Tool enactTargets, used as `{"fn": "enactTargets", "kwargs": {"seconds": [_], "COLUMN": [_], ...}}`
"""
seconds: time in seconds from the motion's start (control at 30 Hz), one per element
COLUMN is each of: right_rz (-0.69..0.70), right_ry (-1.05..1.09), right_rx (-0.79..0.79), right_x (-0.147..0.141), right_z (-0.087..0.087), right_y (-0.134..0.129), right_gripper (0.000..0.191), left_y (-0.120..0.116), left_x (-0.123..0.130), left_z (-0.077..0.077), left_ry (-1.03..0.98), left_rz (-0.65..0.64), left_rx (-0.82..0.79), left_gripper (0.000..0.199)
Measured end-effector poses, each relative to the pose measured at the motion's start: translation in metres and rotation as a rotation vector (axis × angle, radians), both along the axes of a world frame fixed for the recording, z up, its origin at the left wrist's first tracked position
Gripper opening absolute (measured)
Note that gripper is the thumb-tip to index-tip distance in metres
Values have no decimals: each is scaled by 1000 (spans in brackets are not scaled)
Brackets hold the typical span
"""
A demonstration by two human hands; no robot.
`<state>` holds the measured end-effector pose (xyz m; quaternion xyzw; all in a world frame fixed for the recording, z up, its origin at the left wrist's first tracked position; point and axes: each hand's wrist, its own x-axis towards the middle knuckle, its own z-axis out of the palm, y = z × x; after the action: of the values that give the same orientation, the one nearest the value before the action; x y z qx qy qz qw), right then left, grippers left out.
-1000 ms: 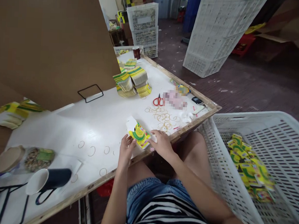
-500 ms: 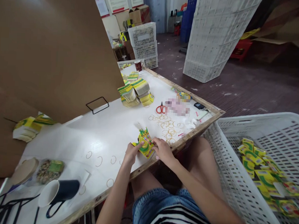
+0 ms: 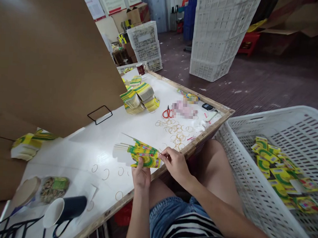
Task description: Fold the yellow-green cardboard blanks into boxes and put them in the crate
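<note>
A fanned stack of yellow-green printed cards (image 3: pixel 143 154) is held over the table's front edge. My left hand (image 3: pixel 141 175) is closed on its lower side, thumb on top. At the stack's right end my right hand (image 3: pixel 174 162) pinches the corner, fingers together. White ends of the cards spread to the left. Just beyond my right hand lie many loose rubber bands (image 3: pixel 178 134) on the white tabletop (image 3: pixel 77 153). Red-handled scissors (image 3: pixel 167 113) rest behind them. More bundled yellow-green cards (image 3: pixel 141 96) are piled farther back.
A white crate (image 3: pixel 241 173) with yellow packs (image 3: pixel 281 178) stands at the right. At the lower left are a dark blue mug (image 3: pixel 73 207) and a bag of nuts (image 3: pixel 54 189). A large cardboard sheet (image 3: pixel 52 56) borders the table's left side.
The cards have turned and fanned out to the left. My left hand has shifted below them, and my right hand stays at their right end. The view has shifted slightly.
</note>
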<state>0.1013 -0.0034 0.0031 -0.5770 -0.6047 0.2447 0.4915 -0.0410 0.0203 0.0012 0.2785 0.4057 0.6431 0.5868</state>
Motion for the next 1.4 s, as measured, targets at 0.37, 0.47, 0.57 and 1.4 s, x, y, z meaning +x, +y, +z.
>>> {"fn": "enactTargets", "kwargs": {"seconds": [0.37,0.47,0.57,1.4], "right_rz": [55,61,62,88], "right_ry": [208,168,120,682], "right_rx": [253,377,455,171], "right_x": [12,11,4,9], "right_z": [44,52,55,72], "right_y": [-27,-31,-35,-34], "right_gripper": [19,9,9,11], "left_y": [-17,-21,-29,-53], "left_x": [-17,-20,-14,-23], "left_z": [14,18,23,16], "left_ry": [-8,-106,-168,-119], "left_rz": [-23,-29,-41,-358], "left_rx": [175,217,217,-8], "left_gripper": [38,34,32,38]}}
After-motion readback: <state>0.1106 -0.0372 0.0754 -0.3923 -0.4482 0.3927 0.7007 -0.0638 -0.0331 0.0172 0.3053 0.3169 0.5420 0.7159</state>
